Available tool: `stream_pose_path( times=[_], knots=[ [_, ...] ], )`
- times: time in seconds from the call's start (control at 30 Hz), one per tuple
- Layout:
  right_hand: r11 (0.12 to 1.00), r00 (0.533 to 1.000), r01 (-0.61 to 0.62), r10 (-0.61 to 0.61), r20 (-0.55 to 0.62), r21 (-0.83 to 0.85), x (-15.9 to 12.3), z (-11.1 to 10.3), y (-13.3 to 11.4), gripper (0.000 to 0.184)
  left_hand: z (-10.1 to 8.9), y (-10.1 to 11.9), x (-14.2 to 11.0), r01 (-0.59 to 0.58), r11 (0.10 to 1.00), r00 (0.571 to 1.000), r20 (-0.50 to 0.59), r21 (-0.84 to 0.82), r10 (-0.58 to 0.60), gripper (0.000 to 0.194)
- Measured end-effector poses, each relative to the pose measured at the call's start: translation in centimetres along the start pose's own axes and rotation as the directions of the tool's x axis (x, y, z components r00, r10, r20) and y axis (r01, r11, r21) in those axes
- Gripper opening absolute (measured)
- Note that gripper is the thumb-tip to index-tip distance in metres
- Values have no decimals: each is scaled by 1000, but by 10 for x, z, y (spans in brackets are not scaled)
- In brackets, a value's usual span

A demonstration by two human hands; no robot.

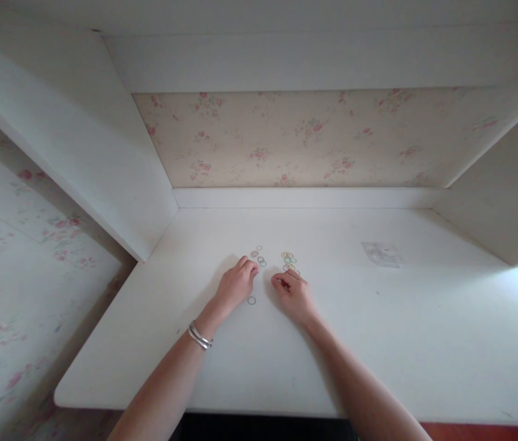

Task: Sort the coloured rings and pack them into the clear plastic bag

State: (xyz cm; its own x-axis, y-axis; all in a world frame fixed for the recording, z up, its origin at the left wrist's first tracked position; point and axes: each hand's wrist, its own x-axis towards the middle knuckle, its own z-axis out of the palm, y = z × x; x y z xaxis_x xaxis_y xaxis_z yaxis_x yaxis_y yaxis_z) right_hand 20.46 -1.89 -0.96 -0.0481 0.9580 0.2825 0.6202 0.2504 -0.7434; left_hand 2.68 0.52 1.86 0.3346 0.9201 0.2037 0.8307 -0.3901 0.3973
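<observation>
My left hand point(237, 280) rests on the white desk with its fingers curled and pressed together. Whatever they hold, if anything, is hidden. Just beyond its fingertips lie several small thin rings point(261, 262), and a single dark ring point(251, 301) is on the desk nearer me, beside the wrist side of that hand. My right hand point(294, 295) is closed too, thumb and forefinger together in a pinch; I cannot make out anything between them. Directly past its knuckles is a loose cluster of thin yellowish and greenish rings point(288, 260), some overlapping.
A clear plastic bag point(382, 254) lies flat on the desk point(424, 343) to the right. White side panels point(70, 122) flank the desk, and an upper panel point(286, 61) hangs over the flowered back wall point(305, 141). Two silver bangles point(200, 335) circle my left wrist.
</observation>
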Motion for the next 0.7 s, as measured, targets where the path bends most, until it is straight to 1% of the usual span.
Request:
stream_pose_path(
  times=[0.07, 0.13, 0.23, 0.37, 0.5, 0.6, 0.7],
  knots=[
    [1000, 1000, 1, -1, 7, -2, 0, 1, 1, 24, -8, -3, -7, -6, 999, 1000, -20, -54, 4, 20],
    [1000, 1000, 9, -9, 9, -6, 0, 2, 2, 25, -14, -4, -16, -28, 995, 1000, -13, -93, 27, 21],
    [1000, 1000, 16, -16, 1, -25, 0, 3, 2, 25, -20, -6, -32, -81, 990, 995, 45, -111, 87, 20],
    [998, 1000, 15, -15, -4, -68, 1, 4, 1, 25, -18, -7, -50, -133, 990, 981, 132, -50, 139, 21],
    [975, 1000, 10, -4, 29, -222, 7, 7, -6, 26, -13, -9, -58, -148, 989, 972, 185, -2, 146, 23],
    [931, 997, 50, -23, 77, -361, 14, 10, -13, 34, -12, -10, -58, -153, 988, 967, 204, -2, 150, 23],
    [898, 994, 75, -34, 103, -433, 18, 12, -16, 34, -13, -10, -57, -145, 989, 969, 204, -8, 143, 22]
  ],
)
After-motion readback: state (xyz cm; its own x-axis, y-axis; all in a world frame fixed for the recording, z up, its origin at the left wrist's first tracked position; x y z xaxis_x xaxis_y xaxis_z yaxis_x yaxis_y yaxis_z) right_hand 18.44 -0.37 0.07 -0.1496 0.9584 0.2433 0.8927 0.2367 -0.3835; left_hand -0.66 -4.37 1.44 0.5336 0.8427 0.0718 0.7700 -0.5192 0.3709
